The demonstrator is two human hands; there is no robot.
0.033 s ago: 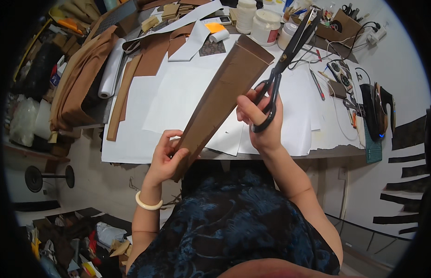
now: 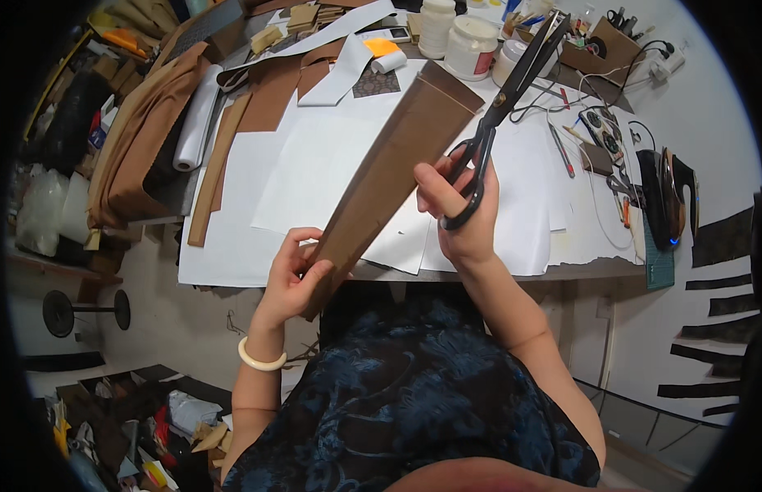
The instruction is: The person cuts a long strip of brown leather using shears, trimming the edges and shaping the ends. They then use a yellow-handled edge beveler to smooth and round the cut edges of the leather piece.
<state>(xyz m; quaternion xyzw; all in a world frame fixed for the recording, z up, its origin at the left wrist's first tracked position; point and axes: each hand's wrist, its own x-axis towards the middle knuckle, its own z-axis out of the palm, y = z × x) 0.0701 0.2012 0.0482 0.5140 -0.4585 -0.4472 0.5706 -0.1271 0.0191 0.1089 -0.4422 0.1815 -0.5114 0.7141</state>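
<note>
My left hand is closed round the lower end of a long brown folded strip, which looks like leather. The thumb lies on its near face. The strip slants up and to the right over the worktable, its wider end farthest from me. My right hand grips large black shears by the handle loops, thumb through the lower one. Their blades point up and away, slightly apart, just right of the strip's far end. No part of the strip lies between the blades.
White sheets cover much of the worktable. Brown leather pieces and a white roll lie at left. White jars stand at the back. Cables, pens, small scissors and an iron-like black tool sit at right.
</note>
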